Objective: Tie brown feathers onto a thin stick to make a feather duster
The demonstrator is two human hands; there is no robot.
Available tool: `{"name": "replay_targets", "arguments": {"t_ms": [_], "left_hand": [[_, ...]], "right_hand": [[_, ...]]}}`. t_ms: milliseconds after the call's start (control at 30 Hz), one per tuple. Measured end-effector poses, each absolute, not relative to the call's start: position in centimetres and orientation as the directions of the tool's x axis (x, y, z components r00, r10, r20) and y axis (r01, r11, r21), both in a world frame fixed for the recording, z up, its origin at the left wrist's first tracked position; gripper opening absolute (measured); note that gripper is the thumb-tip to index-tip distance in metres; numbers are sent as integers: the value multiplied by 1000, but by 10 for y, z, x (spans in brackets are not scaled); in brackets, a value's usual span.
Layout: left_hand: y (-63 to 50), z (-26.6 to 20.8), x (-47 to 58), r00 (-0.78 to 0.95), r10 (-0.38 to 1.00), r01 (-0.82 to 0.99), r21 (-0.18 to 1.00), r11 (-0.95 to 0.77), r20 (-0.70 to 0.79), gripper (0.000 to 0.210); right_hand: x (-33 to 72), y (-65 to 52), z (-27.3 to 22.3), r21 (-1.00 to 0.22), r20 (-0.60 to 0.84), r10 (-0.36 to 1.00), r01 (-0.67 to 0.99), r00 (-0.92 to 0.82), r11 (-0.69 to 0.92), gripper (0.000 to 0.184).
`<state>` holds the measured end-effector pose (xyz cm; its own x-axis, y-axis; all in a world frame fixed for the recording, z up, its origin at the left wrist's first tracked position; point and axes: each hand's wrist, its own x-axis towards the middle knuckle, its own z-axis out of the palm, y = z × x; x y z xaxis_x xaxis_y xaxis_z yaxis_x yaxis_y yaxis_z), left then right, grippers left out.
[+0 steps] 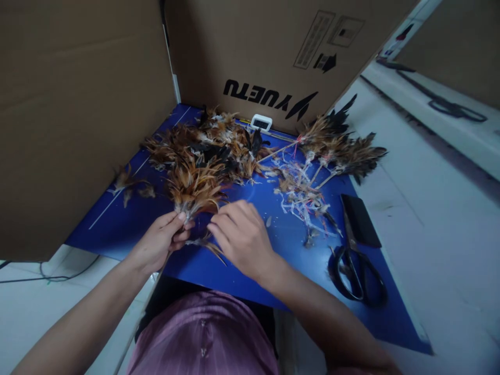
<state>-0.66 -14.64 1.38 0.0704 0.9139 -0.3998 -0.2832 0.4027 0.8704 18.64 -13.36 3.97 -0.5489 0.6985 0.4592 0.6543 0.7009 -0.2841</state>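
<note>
My left hand (166, 237) grips the bound base of a bunch of orange-brown feathers (197, 185), a feather duster head. A thin stick (156, 286) runs from under this hand toward my lap. Just right of the bunch is my right hand (242, 237), fingers curled and thumb side toward the feathers. Whatever its fingertips pinch, if anything, is too small or hidden to make out. Below and between the hands, a few loose thin feathers (209, 245) lie on the blue board (250, 273). Behind the held bunch spreads a large heap of brown and black feathers (167, 143).
Finished-looking feather bunches on sticks (339, 140) lie at the right back. Near them is a tangle of white and pink string scraps (300, 195). Black-handled scissors (357, 276) rest against a dark flat phone-like slab (363, 221). Cardboard walls (250, 47) enclose the back and left; a small white display (261, 122) stands there.
</note>
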Motion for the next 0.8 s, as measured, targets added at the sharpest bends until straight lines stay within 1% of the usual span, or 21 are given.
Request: {"name": "replay_targets", "arguments": {"t_ms": [100,200,300,333,400,500,567,667,733,800], "left_hand": [[-144,12,-6,94,915,-307,863,402,-393,40],[-144,11,-6,126,907,-305,854,421,-402,40],[-143,8,-11,122,905,-309,851,424,-407,40],[-143,7,-13,108,909,-315,853,416,-403,39],[-142,4,-18,81,914,-320,858,402,-398,38],[-142,2,-20,65,915,-297,868,399,-398,37],[-142,2,-17,61,916,-272,877,397,-396,38],[-142,5,-10,52,920,-248,887,389,-389,40],[-142,6,-6,43,923,-243,892,382,-383,41],[-142,6,-5,38,924,-245,893,378,-381,42]], "right_hand": [[177,-139,14,-375,317,691,583,-650,720,27],[169,-139,0,-371,256,671,570,-696,733,23],[174,-137,3,-392,218,622,516,-752,761,23],[179,-137,7,-421,189,605,493,-773,762,22],[192,-138,18,-524,117,575,441,-810,729,18],[213,-139,38,-700,54,561,369,-826,611,19],[223,-139,52,-752,80,594,342,-801,563,22],[235,-137,72,-771,228,679,297,-698,563,23],[243,-135,84,-789,328,733,254,-596,559,21],[250,-132,92,-823,389,797,216,-462,526,19]]}}
